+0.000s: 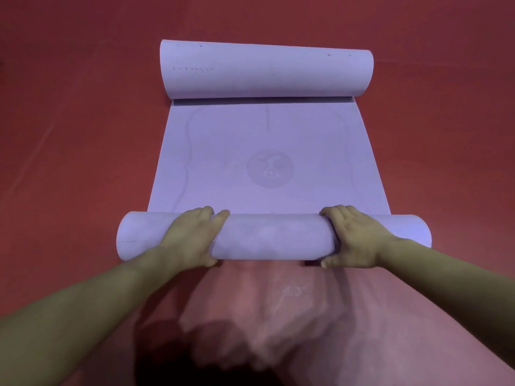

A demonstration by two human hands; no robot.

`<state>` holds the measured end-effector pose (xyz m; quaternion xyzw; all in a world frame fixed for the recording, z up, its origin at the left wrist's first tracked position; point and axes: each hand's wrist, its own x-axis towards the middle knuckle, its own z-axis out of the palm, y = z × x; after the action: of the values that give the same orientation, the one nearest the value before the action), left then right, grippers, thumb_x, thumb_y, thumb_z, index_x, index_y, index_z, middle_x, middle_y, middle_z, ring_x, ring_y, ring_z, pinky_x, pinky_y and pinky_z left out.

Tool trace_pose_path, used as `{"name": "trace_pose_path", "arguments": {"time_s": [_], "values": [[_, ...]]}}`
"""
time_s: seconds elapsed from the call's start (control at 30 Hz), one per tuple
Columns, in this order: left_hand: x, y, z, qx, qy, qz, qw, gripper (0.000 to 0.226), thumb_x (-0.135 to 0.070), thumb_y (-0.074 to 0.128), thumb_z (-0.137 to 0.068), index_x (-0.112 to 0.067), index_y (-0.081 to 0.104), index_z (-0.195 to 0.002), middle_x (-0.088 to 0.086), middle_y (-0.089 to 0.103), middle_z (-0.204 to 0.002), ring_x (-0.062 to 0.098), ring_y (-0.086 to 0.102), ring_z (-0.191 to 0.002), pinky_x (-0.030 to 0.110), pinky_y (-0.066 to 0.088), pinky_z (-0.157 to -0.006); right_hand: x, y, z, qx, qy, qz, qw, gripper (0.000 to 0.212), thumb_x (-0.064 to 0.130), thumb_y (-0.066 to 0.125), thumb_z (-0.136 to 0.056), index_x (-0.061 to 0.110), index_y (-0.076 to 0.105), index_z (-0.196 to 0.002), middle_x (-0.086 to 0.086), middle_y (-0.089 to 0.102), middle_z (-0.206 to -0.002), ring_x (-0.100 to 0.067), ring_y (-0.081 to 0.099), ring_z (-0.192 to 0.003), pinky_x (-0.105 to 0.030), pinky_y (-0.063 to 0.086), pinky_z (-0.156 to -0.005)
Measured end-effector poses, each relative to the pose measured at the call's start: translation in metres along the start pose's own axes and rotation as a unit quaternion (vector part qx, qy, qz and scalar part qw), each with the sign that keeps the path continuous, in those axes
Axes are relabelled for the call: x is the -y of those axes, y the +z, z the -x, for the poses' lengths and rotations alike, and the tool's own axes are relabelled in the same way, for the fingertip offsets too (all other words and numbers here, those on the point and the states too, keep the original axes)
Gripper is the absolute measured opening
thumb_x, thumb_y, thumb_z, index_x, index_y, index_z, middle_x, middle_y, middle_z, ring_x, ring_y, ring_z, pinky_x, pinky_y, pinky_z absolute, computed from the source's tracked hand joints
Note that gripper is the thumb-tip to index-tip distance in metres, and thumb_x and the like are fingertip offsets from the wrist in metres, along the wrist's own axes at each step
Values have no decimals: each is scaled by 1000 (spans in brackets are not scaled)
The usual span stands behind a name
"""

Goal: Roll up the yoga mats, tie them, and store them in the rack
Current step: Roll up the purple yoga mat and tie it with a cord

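**A:** Where is the mat?

**B:** The lavender yoga mat [267, 135] lies on the red floor [69, 121], running from near to far in the middle of the view. Both ends are coiled. The near roll [273, 236] lies crosswise just in front of the person, and the far roll [264, 71] lies at the other end, a little thicker. The stretch between them is flat on the floor, with a faint round emblem [269, 168] printed on it.

**A:** And the hands?

**B:** Both are on the near roll. The left hand [192, 238] grips it left of centre and the right hand [354, 235] right of centre, so each end of the roll sticks out past a hand.

**A:** How do the fingers lie?

**B:** On the left hand the fingers [206, 213] are close together and curve over the top to the far side, with the thumb tucked at the near lower edge. The right hand's fingers [337, 211] mirror that, wrapped over the top with the thumb low on the near side.

**A:** Anything else?

**B:** A blurred pinkish cloth [292, 316] fills the near floor between the forearms, with a dark shadow at its left.
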<state>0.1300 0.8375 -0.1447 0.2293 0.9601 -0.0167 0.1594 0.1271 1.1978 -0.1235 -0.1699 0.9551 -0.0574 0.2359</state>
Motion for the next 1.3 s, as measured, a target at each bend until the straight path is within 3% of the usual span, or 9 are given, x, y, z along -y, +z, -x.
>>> {"name": "trace_pose_path", "arguments": {"time_s": [0.1,0.27,0.5,0.6,0.7,0.93,1.1,1.2,1.3], "values": [[0,0,0,3,3,-4,1000,91,-58,75,-50,-20,50,-129,2,56,-103,25,58,-90,35,48,-73,2,1,-3,-7,5,20,1000,96,68,76,-54,23,37,-129,6,50,-121,-18,45,-111,-31,43,-90],[6,5,6,4,11,47,999,82,-63,71,-49,-19,48,-114,-5,54,-95,21,56,-85,31,40,-66,0,3,-1,15,-3,23,1000,86,71,71,-56,25,40,-122,9,54,-113,-16,49,-103,-34,48,-84],[4,-6,6,71,14,94,993,77,-48,79,-54,-18,35,-109,-9,49,-82,19,51,-75,24,28,-51,0,-3,-6,69,11,-33,997,81,61,78,-61,28,43,-127,9,57,-111,-13,53,-98,-29,45,-82],[11,-2,5,49,18,136,989,77,-51,77,-53,-19,44,-115,-6,51,-101,19,49,-99,18,38,-70,-3,-5,-9,82,20,-72,994,81,63,74,-61,31,46,-129,10,54,-119,-13,51,-108,-30,45,-90],[17,-1,6,10,15,149,989,88,-63,67,-48,-24,54,-126,-4,37,-118,17,33,-112,28,40,-95,-6,-5,-11,69,20,-75,995,93,76,57,-49,36,50,-133,9,38,-121,-13,32,-116,-32,37,-103],[19,-7,8,-9,-10,164,986,88,-60,65,-57,-18,49,-132,-8,52,-117,17,49,-109,30,43,-92,-7,-8,-8,45,8,-74,996,108,75,48,-60,29,28,-155,10,41,-120,-16,36,-117,-31,33,-105],[17,-13,11,5,-6,160,987,77,-63,53,-66,-15,55,-126,2,56,-121,25,49,-116,33,40,-100,-11,-5,-8,17,26,-108,994,66,54,64,-81,17,39,-129,5,52,-115,-22,51,-110,-33,41,-90],[15,-13,12,-32,0,134,991,81,-62,45,-69,-11,60,-130,16,49,-129,33,42,-122,42,39,-103,-9,-8,-7,-5,8,-56,998,70,69,42,-77,18,48,-125,4,57,-119,-21,50,-114,-28,35,-91],[9,-18,12,-22,-8,99,995,76,-54,48,-76,-11,52,-138,8,50,-118,28,48,-106,44,47,-94,-10,-4,-5,-38,6,-34,999,82,74,26,-74,24,52,-133,4,54,-129,-20,44,-121,-31,35,-101]]}}
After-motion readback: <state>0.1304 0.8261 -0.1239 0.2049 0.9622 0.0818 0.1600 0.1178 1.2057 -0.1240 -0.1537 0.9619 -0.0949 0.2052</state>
